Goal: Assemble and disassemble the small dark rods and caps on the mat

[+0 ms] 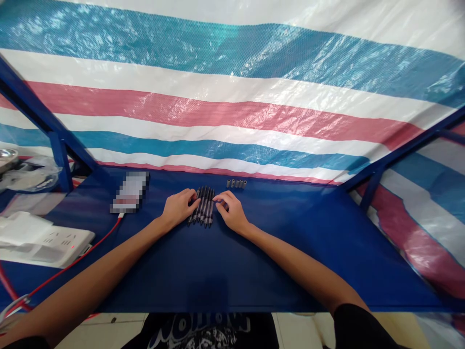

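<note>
Several dark pens [203, 206] lie side by side in a row on the blue tabletop, their lengths running away from me. My left hand [180, 206] rests at the row's left edge, fingers bent and thumb apart from them, its tips touching the outermost pens. On the opposite side is my right hand [231, 211], fingers curved and thumb apart, with the fingertips at or just beside the rightmost pen; contact there is hard to make out. Neither hand is wrapped round a pen. Just beyond my right hand, several short grey cylinders [237, 183] stand in a line.
A blurred-out phone [131, 191] lies to the left, with a red cable [105, 238] plugged in. A white power strip [61, 242] and plastic bags [32, 174] are farther left. Striped sheeting [232, 114] hangs behind the table [290, 271], between blue frame bars [403, 152].
</note>
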### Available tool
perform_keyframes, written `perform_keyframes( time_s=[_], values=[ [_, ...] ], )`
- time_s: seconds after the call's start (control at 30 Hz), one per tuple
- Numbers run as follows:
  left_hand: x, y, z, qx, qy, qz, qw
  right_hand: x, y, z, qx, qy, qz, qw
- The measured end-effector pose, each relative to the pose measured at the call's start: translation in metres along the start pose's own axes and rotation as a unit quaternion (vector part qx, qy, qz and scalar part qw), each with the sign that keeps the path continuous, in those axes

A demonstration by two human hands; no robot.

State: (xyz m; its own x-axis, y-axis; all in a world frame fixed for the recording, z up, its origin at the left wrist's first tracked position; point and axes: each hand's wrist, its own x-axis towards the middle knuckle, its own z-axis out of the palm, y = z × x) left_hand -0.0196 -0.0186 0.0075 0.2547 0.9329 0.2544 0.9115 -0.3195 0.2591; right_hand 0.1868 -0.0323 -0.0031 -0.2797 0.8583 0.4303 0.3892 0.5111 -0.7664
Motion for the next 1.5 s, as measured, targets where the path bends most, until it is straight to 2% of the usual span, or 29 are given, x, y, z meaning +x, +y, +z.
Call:
perform_keyframes(
  time_s=[0.13, 0.43, 0.57, 0.7, 0.83, 1.27, 1.5],
  values=[
    [-0.002, 0.0, 0.006, 0.014, -0.001, 0.028, 1.0, 0.0, 0.001, 0.001, -0.001, -0.002, 0.001, 1.0],
    [-0.004, 0.008, 0.007, 0.052, -0.003, 0.029, 0.998, 0.0, 0.0, 0.002, -0.013, -0.006, 0.005, 1.0],
    [-0.005, 0.014, 0.008, 0.057, 0.0, 0.022, 0.998, 0.001, 0.0, 0.004, -0.089, 0.021, 0.031, 0.995],
    [-0.006, 0.018, 0.011, 0.046, 0.004, 0.052, 0.998, 0.001, 0.001, 0.007, -0.181, -0.012, 0.062, 0.981],
    [-0.007, 0.022, 0.013, 0.036, 0.001, 0.071, 0.997, 0.001, 0.002, 0.007, -0.2, -0.021, 0.071, 0.977],
    [-0.011, 0.027, 0.0, 0.117, -0.034, 0.033, 0.992, 0.001, 0.003, 0.008, -0.197, -0.027, 0.075, 0.977],
    [-0.009, 0.026, -0.001, 0.103, -0.042, -0.001, 0.994, 0.001, 0.002, 0.008, -0.201, -0.031, 0.069, 0.977]
  ],
)
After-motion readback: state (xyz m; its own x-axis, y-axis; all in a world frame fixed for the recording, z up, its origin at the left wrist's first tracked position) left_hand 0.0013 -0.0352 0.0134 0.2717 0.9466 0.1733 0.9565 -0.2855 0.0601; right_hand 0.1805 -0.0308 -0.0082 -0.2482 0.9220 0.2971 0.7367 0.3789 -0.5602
